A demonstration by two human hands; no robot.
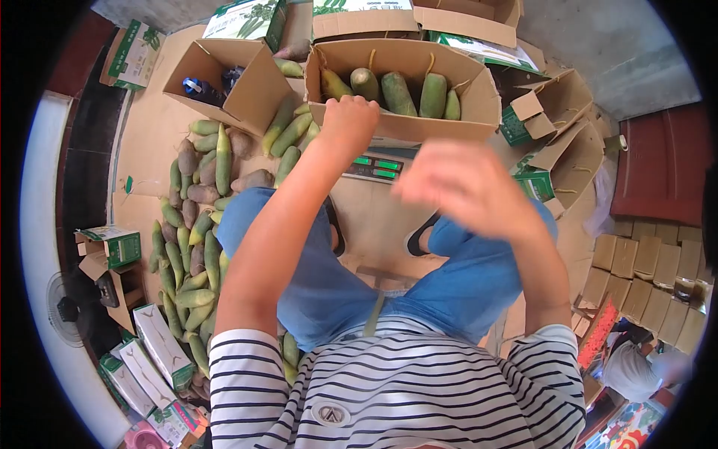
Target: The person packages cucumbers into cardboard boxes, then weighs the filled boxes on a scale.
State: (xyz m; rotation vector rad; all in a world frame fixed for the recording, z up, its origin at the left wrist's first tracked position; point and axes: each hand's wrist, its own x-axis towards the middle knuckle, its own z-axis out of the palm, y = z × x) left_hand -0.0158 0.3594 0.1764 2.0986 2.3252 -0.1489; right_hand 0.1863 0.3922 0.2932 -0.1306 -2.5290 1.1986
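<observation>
A cardboard box [479, 120] holds several green radishes [399, 93] in a row. My left hand [350, 123] is closed at the near rim of this box, towards its left end, with a yellow-green radish [334, 85] just beyond the knuckles. Whatever is inside those fingers is hidden. Smeared by motion, my right hand [460, 187] hovers in front of the box, above my right knee; its fingers are too blurred to judge. Between my hands shows a scale [374, 168] with green lit displays, close against the front of the box.
Many loose radishes [196, 298] lie on the floor at my left. An open carton [262, 82] with dark blue items stands behind them. More cartons [565, 161] line the right side, and stacked boxes [647, 262] stand farther back. A fan [66, 308] is far left; another person [636, 370] is lower right.
</observation>
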